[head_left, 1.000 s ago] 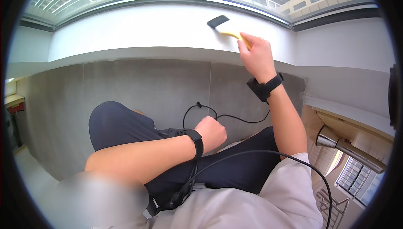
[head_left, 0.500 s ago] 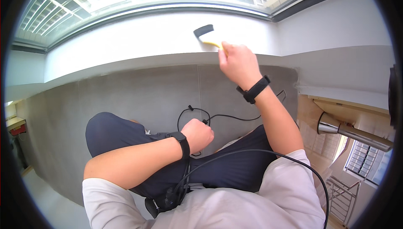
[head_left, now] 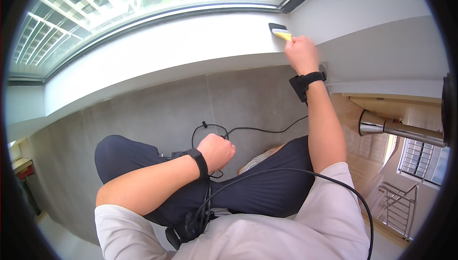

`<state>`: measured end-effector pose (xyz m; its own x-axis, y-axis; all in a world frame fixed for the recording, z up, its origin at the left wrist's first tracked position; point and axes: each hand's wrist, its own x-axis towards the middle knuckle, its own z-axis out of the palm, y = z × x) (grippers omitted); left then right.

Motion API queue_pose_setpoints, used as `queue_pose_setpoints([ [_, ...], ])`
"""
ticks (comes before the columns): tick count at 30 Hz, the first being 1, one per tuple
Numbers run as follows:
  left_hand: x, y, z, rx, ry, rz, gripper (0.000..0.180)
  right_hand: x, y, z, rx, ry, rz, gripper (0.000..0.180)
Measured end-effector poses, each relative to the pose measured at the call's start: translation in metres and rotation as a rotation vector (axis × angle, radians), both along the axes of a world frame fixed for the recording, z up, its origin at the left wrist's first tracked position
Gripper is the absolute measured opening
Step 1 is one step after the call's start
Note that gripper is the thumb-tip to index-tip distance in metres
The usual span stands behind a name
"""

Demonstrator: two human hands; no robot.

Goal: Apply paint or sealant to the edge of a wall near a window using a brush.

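Brush up on the white windowsill, far right end, tucked just beside the corner where the sill meets the side wall: dark flat head, short yellow handle, the handle mostly swallowed by the grasping fingers.

Now sweeping left to right. Far left, curved by the lens, pale building fronts with gridded balconies beyond the glass. Below that, the long smooth sill, matte and white, bending in an arc across the upper half. Under the sill, a grey wall panel, flat and slightly mottled, one vertical seam showing.

Lower left, dark ribbed trousers over a raised knee. Across it, the left forearm, bare, with a black strap at the wrist. Left hand curled into a clenched fist, resting against the lap, touching a thin black cable that loops over the grey panel; whether the fist actually grips that cable, hard to tell.

Centre bottom, pale shirt fabric, soft and creased, another black cable arcing over it.

Right of centre, the right arm stretched straight up, black band at the wrist. Right hand wrapped firmly round the yellow handle, brush head pressed flat on the sill surface.

Far right, a shiny metal cone-shaped fitting on a rod, wooden boards beside it, a metal railing lower down.
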<state>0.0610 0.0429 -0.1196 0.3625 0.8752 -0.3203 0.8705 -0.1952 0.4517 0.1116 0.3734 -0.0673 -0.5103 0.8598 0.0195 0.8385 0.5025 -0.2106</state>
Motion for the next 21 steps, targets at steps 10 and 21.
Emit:
queue_pose_setpoints([
  [10, -0.002, 0.004, 0.006, -0.047, -0.008, -0.034, 0.016, -0.034, -0.067, -0.006, -0.089, 0.115, 0.468, 0.022],
  [21, -0.002, 0.006, 0.002, -0.014, 0.009, -0.043, 0.018, -0.042, -0.066, -0.008, -0.011, 0.060, 0.377, 0.022],
])
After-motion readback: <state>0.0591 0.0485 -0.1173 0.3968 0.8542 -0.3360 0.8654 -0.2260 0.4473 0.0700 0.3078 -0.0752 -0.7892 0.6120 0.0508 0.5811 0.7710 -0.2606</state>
